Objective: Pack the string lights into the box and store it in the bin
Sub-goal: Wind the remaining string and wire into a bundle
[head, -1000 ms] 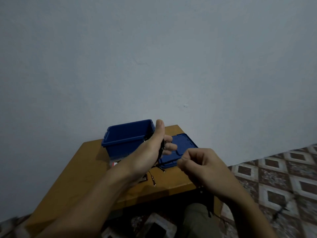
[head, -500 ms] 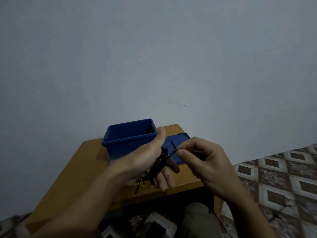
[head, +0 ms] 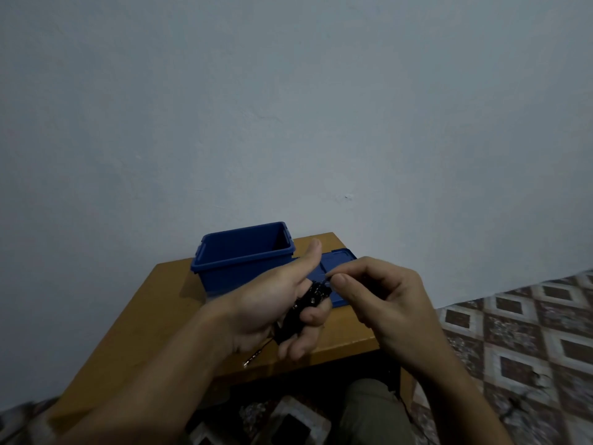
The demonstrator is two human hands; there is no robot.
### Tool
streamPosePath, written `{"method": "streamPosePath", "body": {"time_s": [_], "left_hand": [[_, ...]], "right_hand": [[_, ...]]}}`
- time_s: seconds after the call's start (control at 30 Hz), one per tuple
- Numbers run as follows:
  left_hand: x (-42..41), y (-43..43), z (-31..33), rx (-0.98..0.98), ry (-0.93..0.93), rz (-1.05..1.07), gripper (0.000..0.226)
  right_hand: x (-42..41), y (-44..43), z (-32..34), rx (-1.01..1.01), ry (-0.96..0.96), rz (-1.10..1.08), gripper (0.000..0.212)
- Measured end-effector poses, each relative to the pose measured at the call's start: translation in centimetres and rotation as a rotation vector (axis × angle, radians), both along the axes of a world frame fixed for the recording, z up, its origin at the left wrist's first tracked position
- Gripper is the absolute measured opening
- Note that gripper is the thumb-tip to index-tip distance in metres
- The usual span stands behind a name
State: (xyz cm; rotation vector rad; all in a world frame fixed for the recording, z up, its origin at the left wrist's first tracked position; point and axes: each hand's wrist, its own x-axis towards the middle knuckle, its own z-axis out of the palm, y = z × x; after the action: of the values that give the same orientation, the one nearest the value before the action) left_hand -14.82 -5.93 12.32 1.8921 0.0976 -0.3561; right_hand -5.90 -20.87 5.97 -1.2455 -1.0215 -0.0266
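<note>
**Winding the lights tight**

Keep tension steady, each loop beside the last. The left hand (head: 266, 303) curls its fingers round the black string lights (head: 309, 300), thumb raised. The right hand (head: 388, 303) pinches their loose end just beside those fingers. The open blue bin (head: 244, 268) stands just beyond the left thumb.

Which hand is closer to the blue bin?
Left. The left hand is right in front of the bin; the right hand sits farther right, over the lid.

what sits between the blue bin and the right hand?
Head view: the blue lid, flat on the table; the left hand overlaps it.
</note>
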Motion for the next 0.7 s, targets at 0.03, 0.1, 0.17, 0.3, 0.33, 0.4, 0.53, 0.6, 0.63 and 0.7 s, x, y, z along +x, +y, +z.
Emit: {"method": "streamPosePath", "body": {"time_s": [0.03, 0.1, 0.17, 0.3, 0.33, 0.4, 0.53, 0.6, 0.63, 0.7], "left_hand": [[0.0, 0.0, 0.0, -0.016, -0.004, -0.004, 0.078], [0.0, 0.2, -0.1, -0.052, -0.014, -0.025, 0.076], [-0.1, 0.3, -0.1, -0.101, -0.022, -0.060, 0.074], [-0.2, 0.5, 0.0, -0.239, -0.043, -0.131, 0.075], [-0.2, 0.6, 0.1, -0.274, -0.042, -0.155, 0.076], [-0.1, 0.7, 0.2, -0.325, -0.041, -0.200, 0.080], [0.0, 0.9, 0.2, -0.381, -0.058, -0.247, 0.082], [0.1, 1.0, 0.0, -0.406, -0.083, -0.248, 0.081], [0.2, 1.0, 0.0, -0.415, -0.098, -0.239, 0.081], [0.3, 1.1, -0.1, -0.447, -0.128, -0.223, 0.079]], "right_hand": [[0.1, 0.0, -0.1, -0.007, 0.002, 0.004, 0.012], [0.2, 0.0, -0.2, -0.021, 0.032, 0.020, 0.014], [0.3, 0.2, -0.3, -0.029, 0.067, 0.016, 0.013], [0.6, 0.6, -0.6, 0.002, 0.146, -0.008, 0.011], [0.7, 0.7, -0.7, 0.012, 0.171, -0.003, 0.015], [0.8, 0.8, -0.9, 0.016, 0.166, -0.010, 0.014], [0.9, 0.8, -1.2, -0.043, 0.078, -0.011, 0.011], [0.9, 0.9, -1.2, -0.046, 0.085, -0.007, 0.009], [0.9, 1.0, -1.2, -0.045, 0.103, -0.010, 0.008], [0.9, 1.1, -1.3, -0.041, 0.167, -0.013, 0.017]]}}
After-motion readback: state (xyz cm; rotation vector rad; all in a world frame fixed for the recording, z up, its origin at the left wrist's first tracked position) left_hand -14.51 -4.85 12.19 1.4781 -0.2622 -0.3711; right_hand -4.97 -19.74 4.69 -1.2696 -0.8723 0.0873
